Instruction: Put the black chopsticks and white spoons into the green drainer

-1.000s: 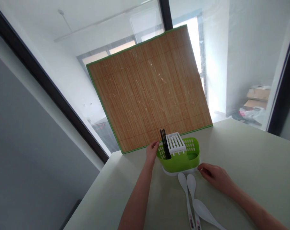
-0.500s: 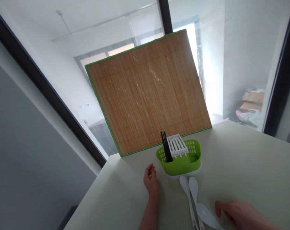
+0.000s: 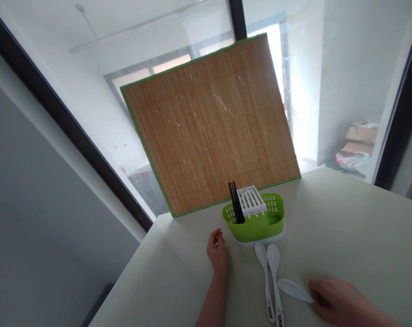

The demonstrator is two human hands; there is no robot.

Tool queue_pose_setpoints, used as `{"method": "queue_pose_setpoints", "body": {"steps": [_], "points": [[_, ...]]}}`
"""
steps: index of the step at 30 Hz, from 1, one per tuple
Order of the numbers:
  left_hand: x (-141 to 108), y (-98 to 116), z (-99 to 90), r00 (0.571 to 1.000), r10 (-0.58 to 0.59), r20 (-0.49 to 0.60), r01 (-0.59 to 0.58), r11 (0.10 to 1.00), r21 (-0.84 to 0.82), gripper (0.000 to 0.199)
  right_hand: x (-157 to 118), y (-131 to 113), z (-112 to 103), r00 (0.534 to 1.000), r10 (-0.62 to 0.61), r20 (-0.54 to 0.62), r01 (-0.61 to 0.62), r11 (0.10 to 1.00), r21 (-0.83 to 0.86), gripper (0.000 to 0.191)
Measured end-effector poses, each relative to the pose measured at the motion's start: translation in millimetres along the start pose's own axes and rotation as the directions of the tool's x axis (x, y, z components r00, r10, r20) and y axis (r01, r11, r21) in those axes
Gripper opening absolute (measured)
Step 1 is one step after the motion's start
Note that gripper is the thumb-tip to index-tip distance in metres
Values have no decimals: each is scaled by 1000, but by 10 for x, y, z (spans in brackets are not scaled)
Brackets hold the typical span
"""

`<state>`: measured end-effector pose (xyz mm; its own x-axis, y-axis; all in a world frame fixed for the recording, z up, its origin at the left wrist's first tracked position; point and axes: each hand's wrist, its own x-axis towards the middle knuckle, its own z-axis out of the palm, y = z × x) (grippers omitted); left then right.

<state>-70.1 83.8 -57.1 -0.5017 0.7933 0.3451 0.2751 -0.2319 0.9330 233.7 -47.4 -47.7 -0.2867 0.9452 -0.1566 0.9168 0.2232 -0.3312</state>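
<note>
Pinched by its handle end in my right hand (image 3: 338, 297), the smooth white plastic-looking spoon (image 3: 291, 287) beside two matching spoons (image 3: 273, 256) should handle light, stiff, slippery; my left hand (image 3: 217, 250) hangs loosely open.

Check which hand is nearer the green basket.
Left. The left hand is just left of the green basket; the right hand is farther off to its right, on a white spoon.
</note>
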Motion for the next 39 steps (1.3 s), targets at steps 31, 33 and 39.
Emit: {"method": "queue_pose_setpoints", "body": {"steps": [31,33,39], "points": [[-263,1820,44,897,380,227,-418,895,156,17,802,-600,-649,922,-190,-337,387,432,814,30],[-47,1983,-37,890,444,109,-456,872,179,20,816,-497,-610,899,-128,-420,425,495,758,30],[713,2171,-57,834,552,-1,-537,811,235,24,940,-167,-445,918,5,-396,204,851,484,27]]}}
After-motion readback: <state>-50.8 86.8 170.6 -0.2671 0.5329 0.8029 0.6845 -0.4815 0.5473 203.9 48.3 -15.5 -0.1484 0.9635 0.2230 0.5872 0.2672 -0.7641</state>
